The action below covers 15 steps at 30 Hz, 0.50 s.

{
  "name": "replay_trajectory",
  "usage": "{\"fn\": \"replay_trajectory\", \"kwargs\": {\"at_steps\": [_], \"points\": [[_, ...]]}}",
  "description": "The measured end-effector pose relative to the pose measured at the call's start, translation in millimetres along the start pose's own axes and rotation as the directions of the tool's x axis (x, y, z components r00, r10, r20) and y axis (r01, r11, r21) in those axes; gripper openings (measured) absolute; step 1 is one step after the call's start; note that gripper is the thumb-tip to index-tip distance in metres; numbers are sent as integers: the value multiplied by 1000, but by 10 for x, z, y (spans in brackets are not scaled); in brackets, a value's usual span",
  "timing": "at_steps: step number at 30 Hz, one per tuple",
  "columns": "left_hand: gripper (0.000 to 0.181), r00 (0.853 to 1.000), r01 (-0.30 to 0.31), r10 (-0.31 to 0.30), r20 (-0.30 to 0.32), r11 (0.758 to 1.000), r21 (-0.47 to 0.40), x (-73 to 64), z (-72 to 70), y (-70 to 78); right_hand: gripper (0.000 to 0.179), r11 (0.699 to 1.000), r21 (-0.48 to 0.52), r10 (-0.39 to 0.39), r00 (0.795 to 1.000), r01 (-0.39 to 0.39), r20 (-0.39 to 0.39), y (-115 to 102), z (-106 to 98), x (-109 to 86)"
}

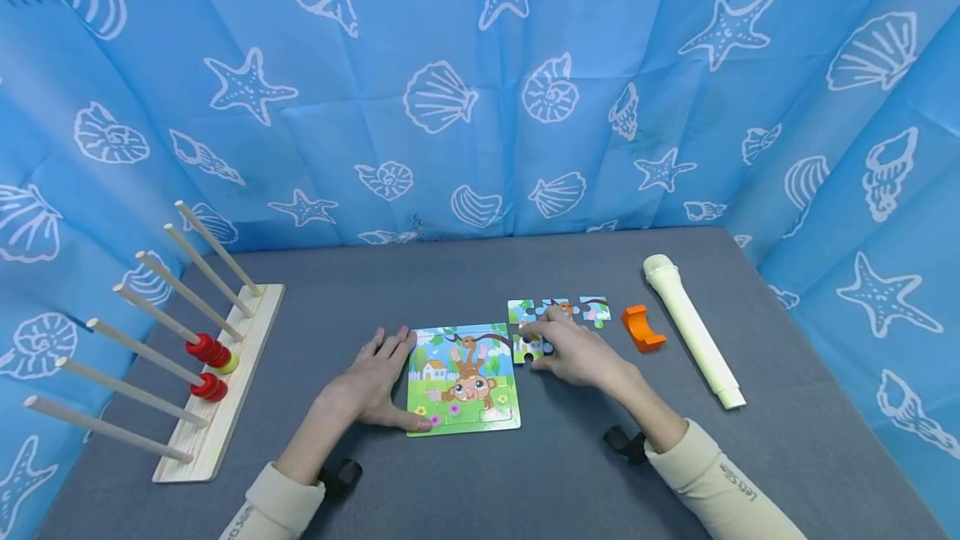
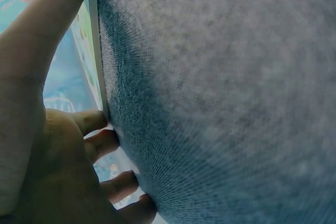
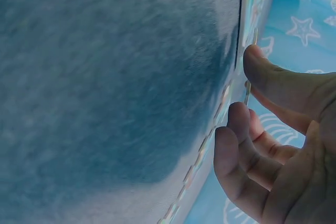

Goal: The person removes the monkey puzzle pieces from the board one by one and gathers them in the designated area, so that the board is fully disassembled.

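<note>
A square jigsaw puzzle (image 1: 463, 382) with a picture of an upside-down monkey, a house and flowers lies on the grey table. My left hand (image 1: 371, 386) rests at its left side, fingers spread at the upper left corner and thumb on the lower left edge. Just right of the puzzle, my right hand (image 1: 581, 350) pinches a puzzle piece (image 1: 527, 347) between thumb and fingers. The right wrist view shows the thin edge of that piece (image 3: 248, 94) behind the thumb. Several loose pieces (image 1: 595, 307) lie beyond the right hand, partly hidden by it.
An orange arch-shaped block (image 1: 642, 329) and a pale toy microphone (image 1: 693, 332) lie to the right. On the left stands a wooden peg rack (image 1: 243, 382) with red and yellow beads (image 1: 208, 350). A blue curtain with shells and starfish (image 1: 442, 98) hangs behind the table.
</note>
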State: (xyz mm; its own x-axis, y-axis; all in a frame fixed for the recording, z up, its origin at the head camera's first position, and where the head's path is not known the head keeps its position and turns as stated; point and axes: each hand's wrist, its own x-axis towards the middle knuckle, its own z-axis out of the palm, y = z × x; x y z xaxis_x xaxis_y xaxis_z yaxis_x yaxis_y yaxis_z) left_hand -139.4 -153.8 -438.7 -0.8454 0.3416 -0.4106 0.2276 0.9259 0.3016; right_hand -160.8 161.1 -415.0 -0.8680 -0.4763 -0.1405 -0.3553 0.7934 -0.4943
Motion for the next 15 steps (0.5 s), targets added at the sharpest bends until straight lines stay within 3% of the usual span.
{"fn": "replay_trajectory", "kwargs": {"at_steps": [15], "points": [[134,1000,-21,21,-3,1000,1,-16,-3,-27,44,1000,6,23,999,-23,36,40,67,54]]}}
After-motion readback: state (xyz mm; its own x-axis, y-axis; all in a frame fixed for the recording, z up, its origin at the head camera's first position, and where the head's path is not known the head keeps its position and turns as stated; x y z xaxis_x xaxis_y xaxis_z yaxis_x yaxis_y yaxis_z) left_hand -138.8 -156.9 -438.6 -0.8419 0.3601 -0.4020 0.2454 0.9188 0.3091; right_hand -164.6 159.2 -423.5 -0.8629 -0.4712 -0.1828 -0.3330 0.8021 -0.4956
